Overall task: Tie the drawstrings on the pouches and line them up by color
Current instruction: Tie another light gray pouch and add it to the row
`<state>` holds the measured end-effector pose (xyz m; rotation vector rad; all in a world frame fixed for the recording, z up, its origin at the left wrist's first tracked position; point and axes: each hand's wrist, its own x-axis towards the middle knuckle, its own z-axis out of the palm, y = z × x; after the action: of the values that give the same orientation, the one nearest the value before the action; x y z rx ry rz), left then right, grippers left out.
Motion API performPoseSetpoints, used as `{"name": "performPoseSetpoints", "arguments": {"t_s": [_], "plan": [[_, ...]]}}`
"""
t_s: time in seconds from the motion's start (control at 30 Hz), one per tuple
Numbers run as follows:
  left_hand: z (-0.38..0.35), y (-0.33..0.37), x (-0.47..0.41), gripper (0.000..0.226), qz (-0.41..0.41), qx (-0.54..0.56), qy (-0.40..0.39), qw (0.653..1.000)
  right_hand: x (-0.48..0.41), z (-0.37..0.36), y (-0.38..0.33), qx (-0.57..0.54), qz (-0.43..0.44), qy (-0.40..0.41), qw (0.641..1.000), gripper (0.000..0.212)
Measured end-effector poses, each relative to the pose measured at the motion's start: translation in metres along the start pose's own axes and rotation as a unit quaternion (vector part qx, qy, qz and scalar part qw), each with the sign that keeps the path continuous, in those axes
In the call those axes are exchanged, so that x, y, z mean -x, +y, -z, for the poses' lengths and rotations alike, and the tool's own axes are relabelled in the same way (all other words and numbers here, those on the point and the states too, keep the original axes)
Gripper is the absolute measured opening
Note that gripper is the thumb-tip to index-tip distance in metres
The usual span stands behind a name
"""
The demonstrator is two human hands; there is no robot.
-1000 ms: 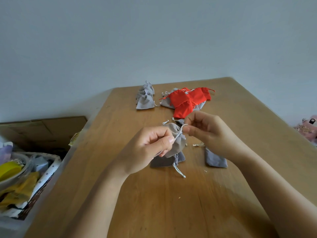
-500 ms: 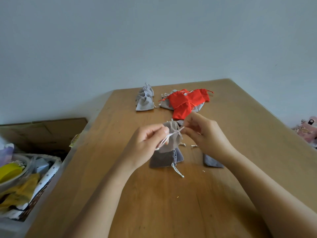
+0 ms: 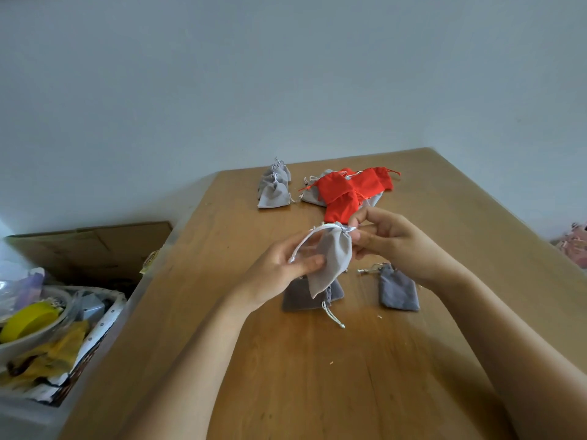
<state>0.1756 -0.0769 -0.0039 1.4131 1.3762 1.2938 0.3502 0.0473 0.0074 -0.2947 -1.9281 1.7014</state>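
Observation:
A light grey pouch (image 3: 332,258) hangs in the air above the wooden table (image 3: 317,376), its mouth gathered. My left hand (image 3: 279,271) pinches a white drawstring (image 3: 309,238) that loops out to the left of the pouch. My right hand (image 3: 390,239) pinches the cord at the gathered neck. Under them lie two darker grey pouches, one (image 3: 300,298) partly hidden behind the held pouch, the other (image 3: 398,290) to its right. At the far end a short row of tied light grey pouches (image 3: 273,188) sits beside a heap of red pouches (image 3: 351,192) lying over grey ones.
Left of the table, below its edge, stand a cardboard box (image 3: 95,249) and a basket (image 3: 92,338) with a bowl, yellow items and cloth. Pink objects (image 3: 575,246) show at the right edge. A pale wall rises behind the table.
My left hand has drawn the white cord out to the left into a long loop. The pouch now hangs lower and more spread, and the view has tilted slightly.

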Motion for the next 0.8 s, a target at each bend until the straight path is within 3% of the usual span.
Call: {"name": "performPoseSetpoints", "arguments": {"t_s": [0.17,0.27,0.33,0.43,0.53,0.67,0.73,0.8], "plan": [[0.001,0.002,-0.001,0.007,0.037,0.040,0.022,0.998,0.000,0.001,0.001,-0.047,-0.013,-0.012,0.999,0.012],[0.011,0.004,-0.010,0.010,0.082,0.031,0.058,0.994,-0.003,0.009,0.009,-0.033,-0.044,0.045,0.997,0.018],[0.026,0.007,-0.021,0.008,0.108,0.024,0.102,0.989,-0.007,0.019,0.022,0.094,-0.060,0.142,0.984,0.013],[0.056,0.007,-0.046,0.011,0.136,0.049,0.178,0.973,-0.012,0.039,0.045,0.358,-0.112,0.253,0.892,0.018],[0.084,-0.007,-0.075,0.019,0.161,0.064,0.257,0.951,-0.012,0.057,0.069,0.412,-0.173,0.254,0.858,0.031],[0.108,-0.040,-0.108,0.013,0.200,0.069,0.341,0.916,-0.019,0.071,0.087,0.479,-0.147,0.226,0.835,0.024],[0.115,-0.054,-0.120,0.006,0.207,0.058,0.358,0.909,-0.023,0.076,0.089,0.484,-0.136,0.224,0.835,0.021],[0.120,-0.065,-0.129,0.013,0.206,0.042,0.357,0.910,-0.026,0.078,0.090,0.482,-0.132,0.226,0.836,0.020]]}}
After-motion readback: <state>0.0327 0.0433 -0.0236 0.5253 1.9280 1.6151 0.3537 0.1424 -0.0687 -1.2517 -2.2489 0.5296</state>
